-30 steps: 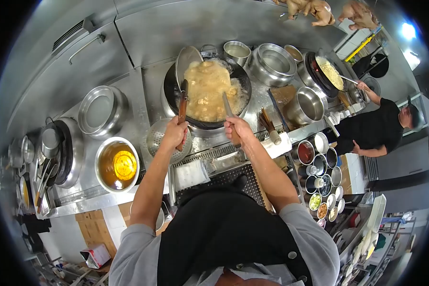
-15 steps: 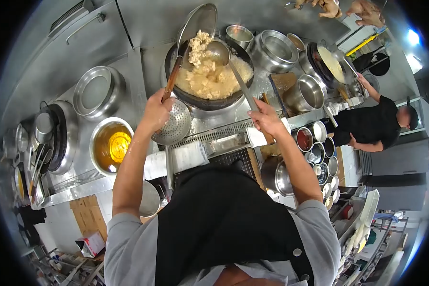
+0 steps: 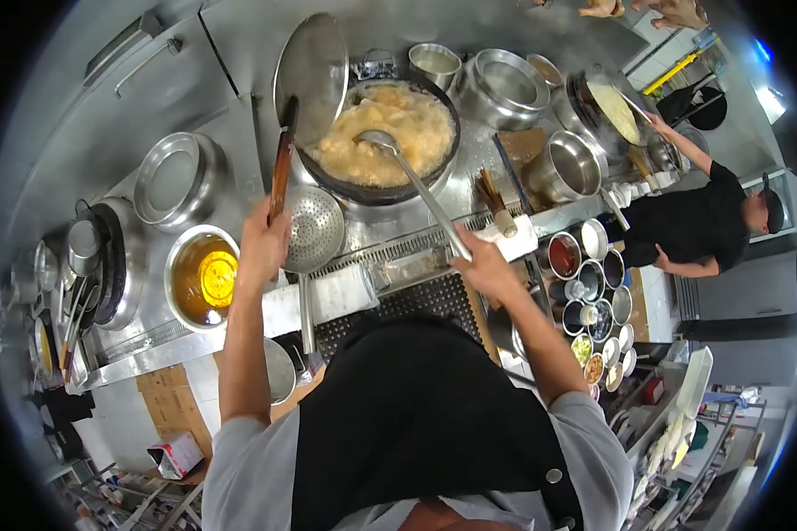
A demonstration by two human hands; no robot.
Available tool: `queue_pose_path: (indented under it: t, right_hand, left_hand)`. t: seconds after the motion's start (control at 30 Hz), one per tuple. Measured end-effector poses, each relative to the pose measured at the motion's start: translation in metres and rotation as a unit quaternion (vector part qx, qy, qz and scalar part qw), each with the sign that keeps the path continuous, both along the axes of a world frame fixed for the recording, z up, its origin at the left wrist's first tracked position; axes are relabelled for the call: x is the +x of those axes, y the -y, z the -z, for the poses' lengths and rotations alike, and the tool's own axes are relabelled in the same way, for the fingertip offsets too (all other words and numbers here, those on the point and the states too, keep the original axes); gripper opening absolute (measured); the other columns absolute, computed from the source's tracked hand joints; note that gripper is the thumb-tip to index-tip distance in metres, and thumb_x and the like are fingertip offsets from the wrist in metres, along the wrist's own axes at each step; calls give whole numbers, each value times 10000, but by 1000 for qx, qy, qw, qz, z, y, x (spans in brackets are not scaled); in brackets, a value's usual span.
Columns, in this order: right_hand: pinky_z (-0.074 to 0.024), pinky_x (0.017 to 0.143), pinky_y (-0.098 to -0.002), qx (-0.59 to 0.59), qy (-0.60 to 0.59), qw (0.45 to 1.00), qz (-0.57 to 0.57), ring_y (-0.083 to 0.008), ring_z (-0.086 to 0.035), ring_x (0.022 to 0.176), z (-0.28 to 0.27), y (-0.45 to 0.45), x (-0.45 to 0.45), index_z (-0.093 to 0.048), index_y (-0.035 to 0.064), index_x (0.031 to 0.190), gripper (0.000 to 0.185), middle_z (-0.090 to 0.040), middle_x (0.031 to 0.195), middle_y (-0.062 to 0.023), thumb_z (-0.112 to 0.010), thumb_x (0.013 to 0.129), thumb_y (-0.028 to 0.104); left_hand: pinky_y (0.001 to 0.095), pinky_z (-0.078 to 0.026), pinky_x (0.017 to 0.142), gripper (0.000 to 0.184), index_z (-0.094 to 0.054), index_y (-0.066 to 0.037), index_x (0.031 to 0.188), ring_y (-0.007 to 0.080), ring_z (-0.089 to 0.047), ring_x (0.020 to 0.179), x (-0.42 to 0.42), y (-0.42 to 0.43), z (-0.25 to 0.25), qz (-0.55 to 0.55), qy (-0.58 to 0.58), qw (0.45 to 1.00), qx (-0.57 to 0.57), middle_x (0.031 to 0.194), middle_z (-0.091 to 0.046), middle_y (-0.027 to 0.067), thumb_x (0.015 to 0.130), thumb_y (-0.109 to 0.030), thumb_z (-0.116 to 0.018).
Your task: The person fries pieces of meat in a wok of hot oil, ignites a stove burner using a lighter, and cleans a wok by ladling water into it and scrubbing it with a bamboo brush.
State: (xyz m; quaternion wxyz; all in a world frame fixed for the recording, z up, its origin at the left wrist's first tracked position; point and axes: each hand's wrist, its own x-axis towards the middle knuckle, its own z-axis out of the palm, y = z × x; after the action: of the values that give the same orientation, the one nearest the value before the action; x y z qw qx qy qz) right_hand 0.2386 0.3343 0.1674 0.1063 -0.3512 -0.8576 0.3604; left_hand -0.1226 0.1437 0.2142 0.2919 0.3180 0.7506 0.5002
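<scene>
My left hand (image 3: 266, 241) is wrapped round the wooden handle of a large mesh strainer (image 3: 314, 66), whose round head is raised at the left rim of a black wok (image 3: 459, 142). No food shows on the mesh. In my right hand (image 3: 487, 263) is the long metal handle of a ladle (image 3: 379, 139); its bowl dips into the wok. Light golden fried pieces (image 3: 390, 115) fill the bubbling oil. A perforated skimmer (image 3: 314, 228) lies on the counter just right of my left hand.
A bowl of yellow oil (image 3: 205, 276) stands left, near stacked metal pans (image 3: 170, 181). Right of the wok are metal pots (image 3: 509, 84), a bamboo brush (image 3: 496, 203) and several seasoning containers (image 3: 565, 255). A co-worker (image 3: 682, 221) in black holds another wok at far right.
The strainer has tipped upright and moved left, and the food on it is gone from the mesh. The ladle has dropped lower into the wok. My left hand has moved down and left.
</scene>
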Motion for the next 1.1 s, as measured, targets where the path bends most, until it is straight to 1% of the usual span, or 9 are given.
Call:
queue_pose_path:
  t: [0.2,0.3,0.37,0.43,0.5,0.67,0.8,0.97,1.1]
  right_hand:
    - [-475,1057,-381,-17,85,996,5,-400,-603,1269,-9,-28,-17,-415,-7,1516,710,-611,1336,-309,-684,871,116]
    - [-582,798,-401,146,-197,968,-49,-334,-729,900,33,-48,-58,-439,11,1507,646,-723,1121,-212,-674,922,152]
    - [-571,808,-433,-177,-188,965,-41,-337,-711,918,-18,-33,-96,-453,11,1485,620,-693,1151,-211,-662,929,189]
    - [-515,544,-365,-467,-269,842,-29,-190,-633,654,-17,-14,-143,-554,16,1335,447,-652,886,-110,-666,939,191]
    - [-392,420,-302,-532,-280,799,1,-100,-516,511,-26,7,-187,-563,45,1180,297,-543,727,-27,-676,937,174]
    - [-416,421,-329,-706,-280,648,-54,-128,-519,491,-31,21,-232,-542,73,1049,204,-531,698,-25,-686,930,154]
    - [-420,430,-317,-653,-293,697,33,-120,-520,496,8,30,-256,-557,75,1036,166,-529,697,-17,-673,940,146]
    - [-425,447,-278,-567,-310,762,-32,-113,-504,488,-8,6,-157,-590,46,1268,335,-546,710,-2,-667,950,121]
    - [-423,453,-285,-463,-343,813,90,-114,-511,496,-2,-20,-58,-479,77,1493,581,-548,702,-4,-681,950,130]
  left_hand:
    - [267,-346,373,113,-565,-64,951,82,-443,418,42,31,2,-72,59,995,36,661,-508,-3,1020,-151,-543]
    - [267,-353,369,146,-551,-55,907,88,-445,415,45,21,-13,-98,46,993,50,651,-506,4,1020,-146,-544]
    - [267,-357,368,166,-551,-48,896,87,-445,418,58,15,-40,-139,-7,988,64,648,-502,7,1025,-152,-538]
    - [267,-361,368,159,-549,-44,916,84,-449,425,67,10,-68,-157,-21,985,71,659,-504,12,1030,-153,-531]
    - [263,-362,371,142,-545,-44,943,80,-455,437,74,6,-98,-179,-64,977,93,677,-509,14,1031,-155,-532]
    - [249,-352,400,138,-534,-49,955,65,-452,462,84,13,-135,-175,-87,975,108,687,-500,4,1038,-159,-523]
    - [246,-352,399,142,-532,-46,950,64,-447,462,82,24,-125,-151,-68,978,124,692,-501,4,1043,-152,-516]
    - [241,-369,395,100,-533,-51,1018,71,-437,447,60,28,-87,-111,8,986,124,750,-526,18,1045,-145,-515]
    - [244,-369,378,85,-543,-60,1068,76,-445,443,61,0,-48,-60,71,987,132,725,-526,8,1002,-113,-533]
